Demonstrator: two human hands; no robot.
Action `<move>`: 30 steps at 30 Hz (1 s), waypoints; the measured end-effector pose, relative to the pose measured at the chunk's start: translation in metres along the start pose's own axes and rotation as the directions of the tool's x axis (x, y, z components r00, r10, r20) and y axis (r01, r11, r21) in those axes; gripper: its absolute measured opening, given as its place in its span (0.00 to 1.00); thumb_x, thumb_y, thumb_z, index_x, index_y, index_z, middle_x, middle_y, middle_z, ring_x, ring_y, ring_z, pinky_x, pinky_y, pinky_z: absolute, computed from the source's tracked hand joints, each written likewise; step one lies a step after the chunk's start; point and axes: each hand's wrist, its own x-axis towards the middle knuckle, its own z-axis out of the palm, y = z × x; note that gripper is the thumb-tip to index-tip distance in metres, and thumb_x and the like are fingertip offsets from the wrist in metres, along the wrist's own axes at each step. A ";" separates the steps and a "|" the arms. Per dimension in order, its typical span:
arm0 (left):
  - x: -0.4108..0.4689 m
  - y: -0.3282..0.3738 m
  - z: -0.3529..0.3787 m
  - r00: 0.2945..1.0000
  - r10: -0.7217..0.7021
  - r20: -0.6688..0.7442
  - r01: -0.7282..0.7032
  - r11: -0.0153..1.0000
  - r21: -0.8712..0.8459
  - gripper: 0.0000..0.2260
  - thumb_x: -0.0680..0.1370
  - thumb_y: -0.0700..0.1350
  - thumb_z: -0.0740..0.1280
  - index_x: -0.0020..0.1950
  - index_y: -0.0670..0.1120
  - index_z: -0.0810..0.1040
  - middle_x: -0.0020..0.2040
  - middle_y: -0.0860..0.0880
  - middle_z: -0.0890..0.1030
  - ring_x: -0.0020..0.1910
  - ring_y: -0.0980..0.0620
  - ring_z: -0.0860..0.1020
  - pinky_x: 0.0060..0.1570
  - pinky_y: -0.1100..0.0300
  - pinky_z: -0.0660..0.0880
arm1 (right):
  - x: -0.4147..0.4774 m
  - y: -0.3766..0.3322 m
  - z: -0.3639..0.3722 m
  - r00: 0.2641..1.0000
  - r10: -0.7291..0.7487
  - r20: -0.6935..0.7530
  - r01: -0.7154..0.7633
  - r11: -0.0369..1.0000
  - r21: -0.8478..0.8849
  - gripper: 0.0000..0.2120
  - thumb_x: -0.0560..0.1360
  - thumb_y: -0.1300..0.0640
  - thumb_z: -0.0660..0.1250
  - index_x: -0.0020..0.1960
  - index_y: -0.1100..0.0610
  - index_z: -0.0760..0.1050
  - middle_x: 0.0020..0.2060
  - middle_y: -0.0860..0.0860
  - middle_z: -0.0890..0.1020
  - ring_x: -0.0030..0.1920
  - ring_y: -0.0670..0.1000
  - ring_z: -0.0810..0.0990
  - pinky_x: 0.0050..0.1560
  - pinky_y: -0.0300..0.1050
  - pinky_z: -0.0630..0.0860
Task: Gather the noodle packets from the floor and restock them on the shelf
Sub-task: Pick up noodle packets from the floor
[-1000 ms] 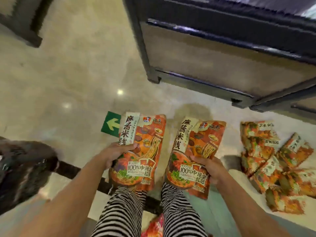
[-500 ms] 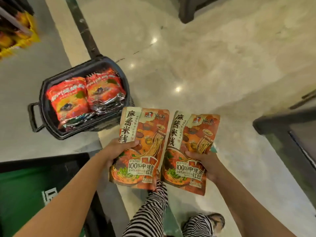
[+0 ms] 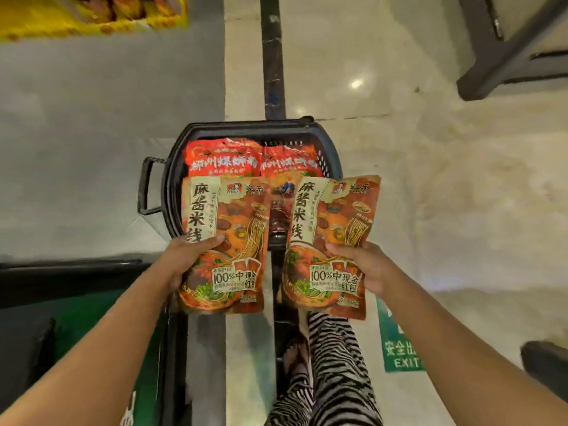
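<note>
Just past the striped trousers (image 3: 332,364), the left hand (image 3: 181,259) pinches the left noodle packet (image 3: 227,229) by its edge, thumb across the front (fingers hidden behind). The right hand (image 3: 365,269) pinches the right noodle packet (image 3: 335,222) the same way. Both are held face-up, slightly apart, above a black basket (image 3: 246,126) on the floor holding 2 red packets (image 3: 224,158). Beyond lies a blurred yellow shelf (image 3: 92,16).

One wide-angle view is taken from the head, aimed steeply down; the left hand (image 3: 187,259) and right hand (image 3: 365,269) are seen close.
</note>
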 end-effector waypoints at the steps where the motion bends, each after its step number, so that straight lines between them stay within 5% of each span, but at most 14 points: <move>1: 0.011 0.006 -0.003 1.000 -0.005 -0.005 0.005 1.000 -0.017 0.18 0.71 0.45 0.77 0.58 0.42 0.80 0.50 0.40 0.85 0.47 0.42 0.84 0.50 0.49 0.80 | 0.015 -0.011 0.007 1.000 0.010 0.008 -0.009 1.000 -0.015 0.18 0.67 0.63 0.76 0.56 0.59 0.79 0.45 0.57 0.87 0.43 0.56 0.86 0.40 0.48 0.82; 7: 0.088 0.048 -0.008 0.999 -0.045 -0.004 0.045 0.998 -0.042 0.24 0.65 0.50 0.80 0.57 0.42 0.82 0.50 0.42 0.86 0.50 0.41 0.84 0.59 0.41 0.78 | 0.110 -0.069 0.048 0.990 0.105 0.096 -0.095 0.990 -0.099 0.20 0.70 0.61 0.76 0.60 0.57 0.78 0.49 0.57 0.86 0.49 0.57 0.86 0.44 0.51 0.82; 10: 0.133 0.067 -0.008 0.997 -0.038 -0.064 0.039 0.999 0.017 0.23 0.65 0.50 0.80 0.55 0.41 0.82 0.48 0.41 0.86 0.47 0.42 0.84 0.55 0.45 0.80 | 0.156 -0.089 0.065 0.986 0.146 0.084 -0.127 0.972 -0.197 0.35 0.56 0.53 0.84 0.61 0.56 0.77 0.50 0.56 0.86 0.52 0.58 0.84 0.54 0.58 0.80; 13: 0.169 0.074 -0.005 0.978 0.027 -0.208 0.021 0.974 0.225 0.28 0.65 0.57 0.80 0.58 0.42 0.78 0.50 0.44 0.85 0.46 0.44 0.83 0.51 0.46 0.81 | 0.200 -0.089 0.080 0.988 0.148 -0.039 -0.153 0.923 -0.352 0.52 0.42 0.42 0.86 0.63 0.57 0.76 0.56 0.54 0.83 0.58 0.58 0.81 0.61 0.60 0.76; 15: 0.181 0.072 0.001 0.944 0.092 -0.317 0.051 0.908 0.416 0.39 0.65 0.60 0.79 0.68 0.43 0.68 0.57 0.44 0.81 0.53 0.42 0.81 0.53 0.45 0.78 | 0.213 -0.085 0.090 0.976 0.078 -0.204 -0.171 0.856 -0.489 0.48 0.49 0.39 0.84 0.64 0.58 0.75 0.57 0.54 0.82 0.58 0.57 0.80 0.58 0.55 0.78; 17: 0.184 0.066 0.009 0.889 0.223 -0.400 0.116 0.736 0.667 0.47 0.70 0.62 0.75 0.79 0.46 0.53 0.69 0.36 0.70 0.65 0.36 0.72 0.63 0.41 0.71 | 0.214 -0.078 0.101 0.931 -0.135 -0.339 -0.116 0.771 -0.626 0.39 0.60 0.40 0.81 0.63 0.60 0.74 0.55 0.55 0.82 0.54 0.58 0.81 0.49 0.46 0.77; 20: 0.181 0.059 0.021 0.896 0.419 -0.149 -0.055 0.437 0.898 0.35 0.80 0.65 0.55 0.79 0.61 0.38 0.81 0.40 0.41 0.78 0.35 0.48 0.74 0.34 0.51 | 0.202 -0.064 0.115 0.826 -0.403 -0.395 -0.001 0.699 -0.715 0.43 0.65 0.37 0.76 0.69 0.58 0.62 0.62 0.57 0.77 0.62 0.60 0.77 0.55 0.50 0.76; 23: 0.187 0.045 0.024 0.949 0.302 0.096 -0.168 0.224 0.960 0.30 0.75 0.72 0.39 0.74 0.69 0.30 0.77 0.49 0.28 0.77 0.36 0.32 0.73 0.31 0.45 | 0.205 -0.051 0.124 0.819 -0.413 -0.398 -0.115 0.561 -0.820 0.63 0.60 0.26 0.72 0.78 0.60 0.47 0.73 0.63 0.63 0.73 0.64 0.63 0.70 0.60 0.68; 26: 0.197 0.031 0.026 0.951 0.298 0.077 -0.142 0.203 0.969 0.31 0.73 0.73 0.34 0.74 0.68 0.28 0.76 0.49 0.25 0.76 0.36 0.30 0.73 0.30 0.46 | 0.218 -0.043 0.128 0.806 -0.415 -0.421 -0.208 0.467 -0.859 0.68 0.59 0.21 0.64 0.79 0.63 0.39 0.77 0.63 0.56 0.76 0.63 0.56 0.73 0.59 0.58; 30: 0.213 0.010 0.026 0.925 0.370 0.092 -0.184 0.222 0.957 0.29 0.76 0.73 0.36 0.72 0.68 0.26 0.75 0.50 0.24 0.76 0.36 0.32 0.73 0.29 0.46 | 0.240 -0.025 0.133 0.755 -0.500 -0.425 -0.256 0.372 -0.892 0.67 0.57 0.17 0.53 0.79 0.63 0.46 0.74 0.62 0.60 0.73 0.62 0.59 0.70 0.57 0.59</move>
